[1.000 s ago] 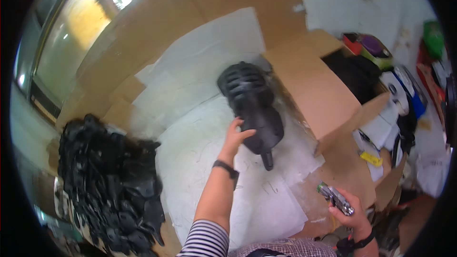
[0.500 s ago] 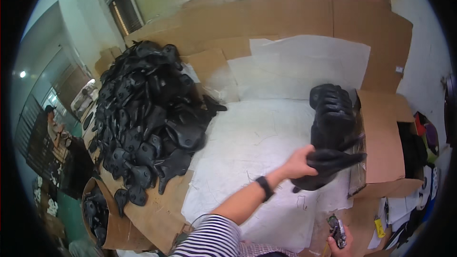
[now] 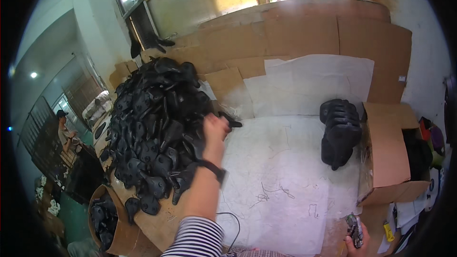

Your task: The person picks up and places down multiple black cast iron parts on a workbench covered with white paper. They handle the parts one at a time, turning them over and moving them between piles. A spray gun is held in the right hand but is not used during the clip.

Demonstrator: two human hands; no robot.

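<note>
My left hand (image 3: 215, 127), at the end of a striped sleeve with a dark wristband, hovers at the right edge of a big pile of black moulded pieces (image 3: 152, 128). The pieces are broad at one end and taper to a tail. The fingers are loosely bent, and no piece shows in them. Above the pile, against the window corner, two loose black pieces (image 3: 159, 44) appear, apparently in the air. My right hand (image 3: 359, 242) grips a small dark metallic tool (image 3: 353, 228) low on the right; its exact kind is unclear.
A row of nested black pieces (image 3: 340, 131) lies on the white sheet (image 3: 281, 162), beside a cardboard box (image 3: 388, 147). Another box (image 3: 119, 233) of black pieces stands lower left. Cardboard (image 3: 304, 33) lines the back below the window. A person (image 3: 66, 133) is far left.
My left hand has swung from the nested row leftward to the pile and let go of the black pieces it held. Loose black pieces now show above the pile. The right hand keeps its tool.
</note>
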